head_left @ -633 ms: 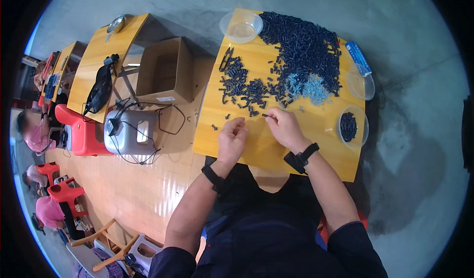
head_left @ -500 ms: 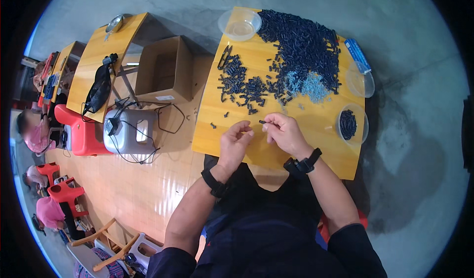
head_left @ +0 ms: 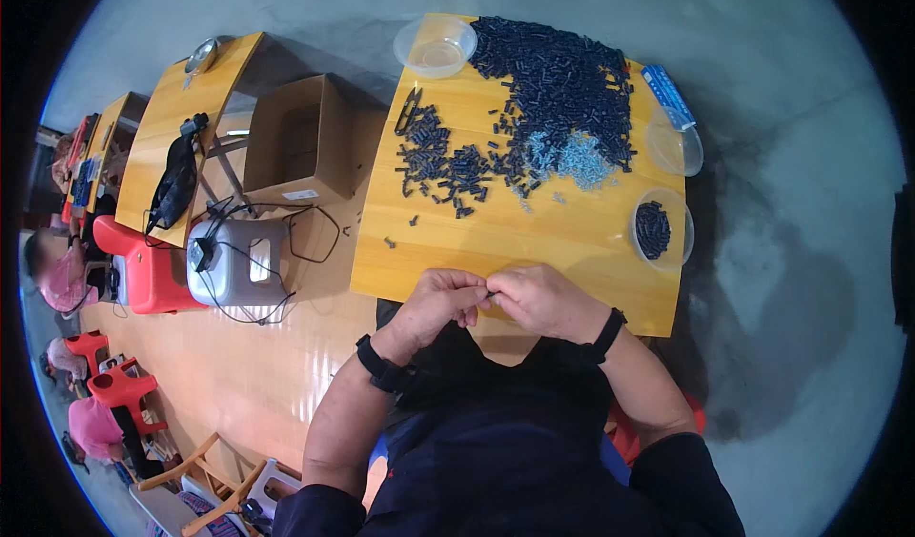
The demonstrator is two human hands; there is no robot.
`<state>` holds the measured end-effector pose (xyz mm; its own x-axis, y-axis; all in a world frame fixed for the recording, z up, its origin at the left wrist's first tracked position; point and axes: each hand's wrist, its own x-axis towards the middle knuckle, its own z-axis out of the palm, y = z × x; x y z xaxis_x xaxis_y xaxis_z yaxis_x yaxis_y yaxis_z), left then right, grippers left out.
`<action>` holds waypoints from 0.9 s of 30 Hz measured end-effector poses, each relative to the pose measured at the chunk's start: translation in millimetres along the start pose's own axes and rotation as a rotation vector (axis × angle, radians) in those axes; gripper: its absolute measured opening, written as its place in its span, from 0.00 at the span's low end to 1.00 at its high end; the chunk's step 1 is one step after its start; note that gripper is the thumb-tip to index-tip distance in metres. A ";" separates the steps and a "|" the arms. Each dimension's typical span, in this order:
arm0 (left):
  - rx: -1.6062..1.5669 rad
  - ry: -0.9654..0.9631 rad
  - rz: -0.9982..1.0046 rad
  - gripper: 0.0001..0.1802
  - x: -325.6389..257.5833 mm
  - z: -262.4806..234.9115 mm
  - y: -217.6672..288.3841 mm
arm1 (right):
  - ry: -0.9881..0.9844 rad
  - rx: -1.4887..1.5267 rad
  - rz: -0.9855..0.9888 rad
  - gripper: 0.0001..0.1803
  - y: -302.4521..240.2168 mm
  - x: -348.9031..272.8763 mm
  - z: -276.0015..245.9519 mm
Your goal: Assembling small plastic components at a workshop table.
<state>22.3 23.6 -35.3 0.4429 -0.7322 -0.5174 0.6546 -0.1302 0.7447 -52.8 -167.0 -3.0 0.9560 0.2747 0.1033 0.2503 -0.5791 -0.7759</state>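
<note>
Above the near edge of the yellow wooden table (head_left: 410, 261), my left hand (head_left: 431, 310) and my right hand (head_left: 551, 303) meet fingertip to fingertip. Both pinch a small black cylindrical piece (head_left: 491, 295), mostly covered by the fingers. Beyond them lies a loose heap of similar black pieces (head_left: 467, 172). A larger dark pile (head_left: 562, 70) spreads over the far part of the table. Small blue-grey parts (head_left: 583, 162) are heaped at its near side. At the right edge, a clear bowl (head_left: 681, 242) holds more black pieces.
A clear bowl (head_left: 436, 53) stands at the far left corner, near a black slim tool (head_left: 410, 110). A blue box (head_left: 669, 97) rests against a clear tub (head_left: 688, 151) at the right. Left of the table are a cardboard box (head_left: 300, 141), a grey stool (head_left: 236, 275) with cables, and people.
My hands were apart, with the black piece in my right fingers. They have come together nearer my body, and my left fingers now pinch at the piece too. The view has shifted slightly.
</note>
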 end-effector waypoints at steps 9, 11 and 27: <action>0.116 -0.216 -0.153 0.07 7.0 -5.6 3.4 | -0.102 0.041 0.047 0.04 -9.1 -5.3 -6.4; 0.149 -0.213 -0.155 0.07 9.6 -5.8 -0.2 | -0.176 0.331 0.276 0.05 -6.9 -5.6 -10.4; 0.110 0.140 -0.050 0.08 25.4 -14.9 -23.4 | 0.485 -0.319 0.557 0.06 102.4 -4.9 -36.0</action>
<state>27.4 18.0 -72.2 0.4972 -0.6239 -0.6030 0.6105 -0.2423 0.7541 -26.3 -255.2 -60.6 0.8951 -0.4405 0.0694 -0.3210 -0.7445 -0.5853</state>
